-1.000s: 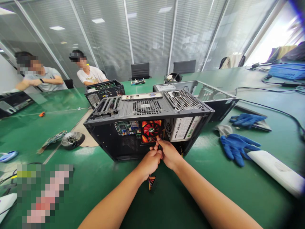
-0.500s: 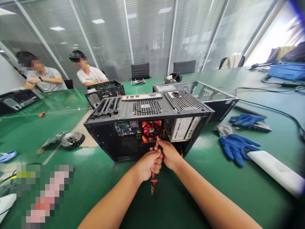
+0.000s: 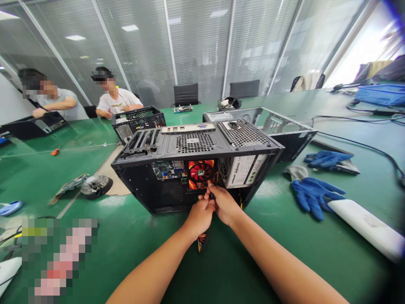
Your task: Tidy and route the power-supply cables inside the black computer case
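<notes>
An open black computer case (image 3: 136, 188) lies in front of me, its open side facing me. Inside are a red-and-black cooling fan (image 3: 201, 172), part of a green motherboard (image 3: 167, 169) and a white-labelled power supply (image 3: 245, 171). My left hand (image 3: 201, 216) is closed around a bundle of coloured power cables (image 3: 201, 242), whose loose end hangs below it. Just against it, my right hand (image 3: 224, 204) is closed with thumb and fingers pinching the cables by the fan's lower right corner. Fingers hide the exact spot they grip.
Behind stands another metal case (image 3: 292, 141). Blue gloves (image 3: 311, 192) and a white elongated object (image 3: 367, 228) lie at right. To the left are a round metal part (image 3: 96, 185) and a circuit board (image 3: 69, 188). Two people work with cases across the table.
My left hand has turned and shifted slightly on the cable bundle, and its hanging end has swung up a little. The right hand stays nearly still. At far left, a co-worker has moved a case.
</notes>
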`<state>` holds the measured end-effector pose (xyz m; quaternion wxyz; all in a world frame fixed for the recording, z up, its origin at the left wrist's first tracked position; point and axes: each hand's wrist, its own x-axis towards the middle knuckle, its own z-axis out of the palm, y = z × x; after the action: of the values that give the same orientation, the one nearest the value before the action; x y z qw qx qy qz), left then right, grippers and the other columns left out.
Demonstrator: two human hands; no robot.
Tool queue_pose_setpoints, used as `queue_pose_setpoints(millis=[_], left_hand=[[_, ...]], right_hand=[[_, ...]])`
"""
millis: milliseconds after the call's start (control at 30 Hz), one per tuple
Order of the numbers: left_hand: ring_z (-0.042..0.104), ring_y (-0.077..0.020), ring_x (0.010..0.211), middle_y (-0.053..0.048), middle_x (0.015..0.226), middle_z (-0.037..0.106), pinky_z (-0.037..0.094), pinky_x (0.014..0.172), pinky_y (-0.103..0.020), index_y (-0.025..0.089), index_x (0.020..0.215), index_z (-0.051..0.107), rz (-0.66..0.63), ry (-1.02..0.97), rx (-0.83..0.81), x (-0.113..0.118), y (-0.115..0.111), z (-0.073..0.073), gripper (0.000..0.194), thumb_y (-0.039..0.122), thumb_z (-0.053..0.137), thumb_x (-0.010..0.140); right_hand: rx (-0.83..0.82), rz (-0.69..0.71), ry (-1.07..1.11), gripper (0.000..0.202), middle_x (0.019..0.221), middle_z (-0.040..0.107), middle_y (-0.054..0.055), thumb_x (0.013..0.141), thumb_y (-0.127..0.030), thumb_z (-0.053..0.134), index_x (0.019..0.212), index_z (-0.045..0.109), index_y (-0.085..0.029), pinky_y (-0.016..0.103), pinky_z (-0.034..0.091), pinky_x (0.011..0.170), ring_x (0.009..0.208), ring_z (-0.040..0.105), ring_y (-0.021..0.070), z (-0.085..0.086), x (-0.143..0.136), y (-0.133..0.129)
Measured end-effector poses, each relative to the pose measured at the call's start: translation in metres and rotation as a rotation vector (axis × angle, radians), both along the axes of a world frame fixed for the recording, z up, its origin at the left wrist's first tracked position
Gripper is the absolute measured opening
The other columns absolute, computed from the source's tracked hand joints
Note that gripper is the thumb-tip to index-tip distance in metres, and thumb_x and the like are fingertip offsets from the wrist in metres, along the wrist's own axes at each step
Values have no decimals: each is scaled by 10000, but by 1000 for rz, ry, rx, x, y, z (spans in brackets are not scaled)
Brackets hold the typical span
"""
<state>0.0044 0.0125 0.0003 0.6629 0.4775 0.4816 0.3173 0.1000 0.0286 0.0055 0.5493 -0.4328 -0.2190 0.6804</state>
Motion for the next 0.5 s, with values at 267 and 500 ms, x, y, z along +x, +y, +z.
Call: queue_pose_setpoints(millis=[267, 500], left_hand=[[89, -25, 371, 111, 490, 176, 69, 378, -164, 187, 705, 374, -245, -457, -472, -12, 4, 8, 276, 398, 507, 824], [121, -14, 350, 116, 474, 218, 60, 374, -168, 189, 707, 365, -159, -344, -371, -8, 1, 7, 305, 425, 541, 791]], right_hand=[[46, -38, -83, 324, 513, 542, -12, 669, -460, 669, 589, 508, -190, 248, 445, 512, 565, 600, 157, -3, 0, 0], [27, -40, -108, 330, 499, 523, -17, 681, -465, 657, 588, 503, -187, 209, 325, 379, 479, 548, 125, -3, 0, 1]])
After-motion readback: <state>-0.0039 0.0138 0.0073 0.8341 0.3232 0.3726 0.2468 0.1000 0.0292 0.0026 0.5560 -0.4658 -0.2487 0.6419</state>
